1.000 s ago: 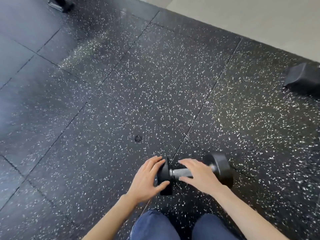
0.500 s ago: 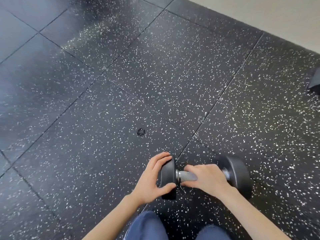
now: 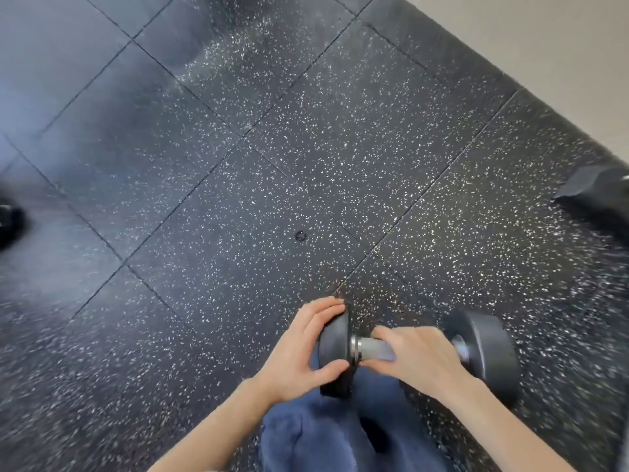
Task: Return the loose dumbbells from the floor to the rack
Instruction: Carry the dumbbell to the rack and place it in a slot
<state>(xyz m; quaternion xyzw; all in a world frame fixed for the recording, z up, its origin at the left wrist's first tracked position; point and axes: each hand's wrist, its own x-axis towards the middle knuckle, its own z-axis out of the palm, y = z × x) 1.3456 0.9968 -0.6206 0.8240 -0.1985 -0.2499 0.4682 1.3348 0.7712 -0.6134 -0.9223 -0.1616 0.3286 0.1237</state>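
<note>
Crouching over a speckled black rubber floor (image 3: 238, 165), a person grips a black dumbbell (image 3: 369, 349) with both hands, just above the knees of blue trousers (image 3: 323, 437). The left hand (image 3: 299, 352) cups the near weight head, fingers spread across its top edge and thumb hooked under its face. The right hand (image 3: 418, 359) wraps the grey metal handle, fingers curled round the bar and covering most of it. Whether the dumbbell has cleared the floor cannot be told from this angle.

No rack is in view. A dark shape (image 3: 602, 195), possibly another weight, lies well apart at the right edge, near the pale wall (image 3: 544, 46).

The risks look plain enough. The far head hangs beyond the right hand with nothing under it, so the load is likely to tip that way as it rises and twist in the grip. The left hand holds only a smooth rounded head, a poor purchase that could slip. A drop from here would probably land on the knees or feet directly below. Rising from a deep crouch with the weight out in front could also strain the back.
</note>
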